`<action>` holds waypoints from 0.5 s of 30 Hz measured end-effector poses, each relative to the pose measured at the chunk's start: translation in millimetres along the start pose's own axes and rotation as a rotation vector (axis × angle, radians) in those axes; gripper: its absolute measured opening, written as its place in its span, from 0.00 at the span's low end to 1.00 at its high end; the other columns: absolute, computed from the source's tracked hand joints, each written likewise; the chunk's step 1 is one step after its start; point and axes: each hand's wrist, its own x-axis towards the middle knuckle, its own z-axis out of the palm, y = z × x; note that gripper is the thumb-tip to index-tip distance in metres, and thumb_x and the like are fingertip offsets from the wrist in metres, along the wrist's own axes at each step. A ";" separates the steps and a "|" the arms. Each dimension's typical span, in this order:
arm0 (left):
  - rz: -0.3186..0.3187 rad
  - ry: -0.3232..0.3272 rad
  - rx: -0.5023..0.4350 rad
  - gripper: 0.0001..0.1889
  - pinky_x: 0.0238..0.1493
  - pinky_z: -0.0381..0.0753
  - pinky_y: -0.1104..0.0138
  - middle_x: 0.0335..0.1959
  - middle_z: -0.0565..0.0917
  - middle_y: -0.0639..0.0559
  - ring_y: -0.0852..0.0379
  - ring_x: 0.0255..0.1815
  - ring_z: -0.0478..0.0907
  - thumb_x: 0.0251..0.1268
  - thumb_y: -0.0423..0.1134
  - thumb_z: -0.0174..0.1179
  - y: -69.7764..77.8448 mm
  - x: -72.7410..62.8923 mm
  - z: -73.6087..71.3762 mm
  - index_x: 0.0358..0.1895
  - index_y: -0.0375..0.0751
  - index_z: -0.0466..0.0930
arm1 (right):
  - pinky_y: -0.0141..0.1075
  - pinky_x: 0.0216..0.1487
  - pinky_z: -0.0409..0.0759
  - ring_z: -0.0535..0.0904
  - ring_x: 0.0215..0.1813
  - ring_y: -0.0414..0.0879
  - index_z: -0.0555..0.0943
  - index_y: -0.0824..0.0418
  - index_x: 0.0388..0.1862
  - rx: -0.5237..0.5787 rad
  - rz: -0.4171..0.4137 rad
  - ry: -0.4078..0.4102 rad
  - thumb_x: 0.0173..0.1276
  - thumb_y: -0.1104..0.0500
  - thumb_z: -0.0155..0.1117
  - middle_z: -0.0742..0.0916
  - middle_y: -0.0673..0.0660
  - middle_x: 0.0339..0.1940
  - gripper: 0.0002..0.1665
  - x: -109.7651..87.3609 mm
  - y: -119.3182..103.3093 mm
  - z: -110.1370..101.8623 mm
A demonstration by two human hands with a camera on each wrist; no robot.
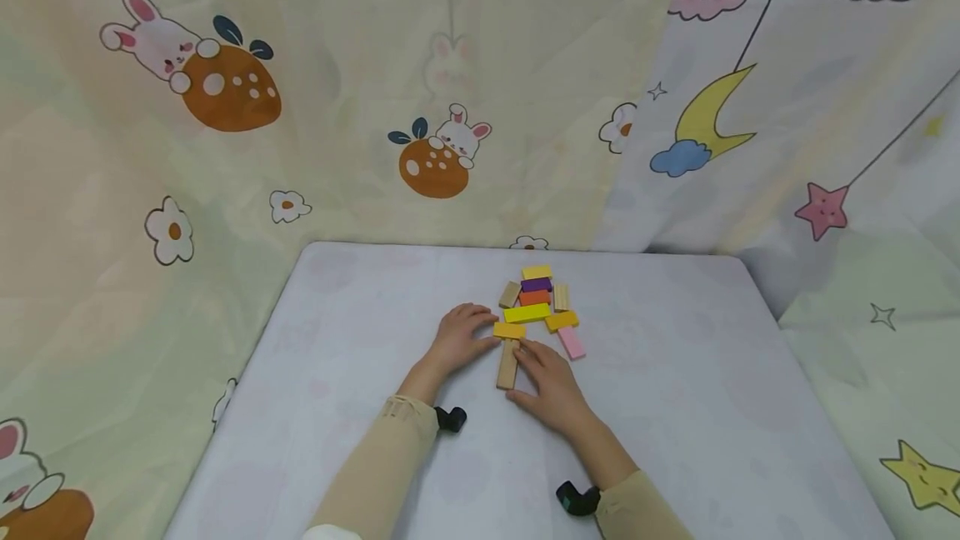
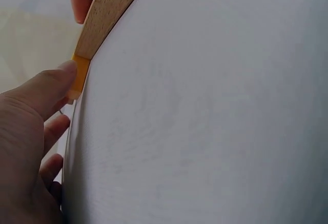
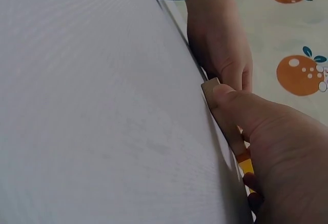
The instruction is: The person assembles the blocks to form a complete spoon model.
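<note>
My left hand (image 1: 459,340) pinches the left end of a yellow-orange block (image 1: 509,330) between thumb and fingers. In the left wrist view its thumb (image 2: 64,78) lies against that block's side. A plain wooden block (image 1: 507,365) extends toward me from below the yellow-orange one. Gripping it from the right is my right hand (image 1: 553,386), with the thumb (image 3: 224,92) at its near end and the index finger along its far part. In the right wrist view, the other right fingers are mostly hidden.
Just beyond the hands lie more blocks: a lime-yellow one (image 1: 527,312), a red-orange one (image 1: 534,297), a purple one (image 1: 536,284) and a yellow one (image 1: 537,272). Plain wooden blocks (image 1: 510,294) flank these. Another yellow-orange block (image 1: 562,321) and a pink block (image 1: 572,342) sit at right.
</note>
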 end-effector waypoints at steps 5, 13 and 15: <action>-0.007 0.017 0.032 0.23 0.75 0.60 0.47 0.66 0.75 0.56 0.48 0.74 0.64 0.66 0.58 0.62 1.2 0.3 1.5 0.62 0.59 0.79 | 0.55 0.77 0.61 0.63 0.76 0.54 0.71 0.51 0.72 0.016 -0.004 0.009 0.61 0.36 0.70 0.69 0.53 0.76 0.44 -0.1 0.2 0.5; -0.019 0.020 0.050 0.22 0.75 0.61 0.47 0.66 0.75 0.56 0.48 0.74 0.64 0.65 0.58 0.62 5.2 -0.6 -1.0 0.61 0.60 0.80 | 0.54 0.78 0.60 0.62 0.77 0.53 0.72 0.53 0.70 0.022 0.005 0.004 0.59 0.37 0.71 0.69 0.53 0.77 0.44 -1.3 -2.1 -0.5; -0.023 0.015 0.053 0.22 0.75 0.61 0.46 0.67 0.75 0.57 0.47 0.74 0.63 0.66 0.58 0.62 5.2 -0.9 -1.2 0.61 0.60 0.80 | 0.54 0.77 0.60 0.63 0.76 0.53 0.72 0.54 0.69 0.044 0.008 0.012 0.58 0.37 0.73 0.69 0.53 0.76 0.43 -2.0 -2.9 -0.9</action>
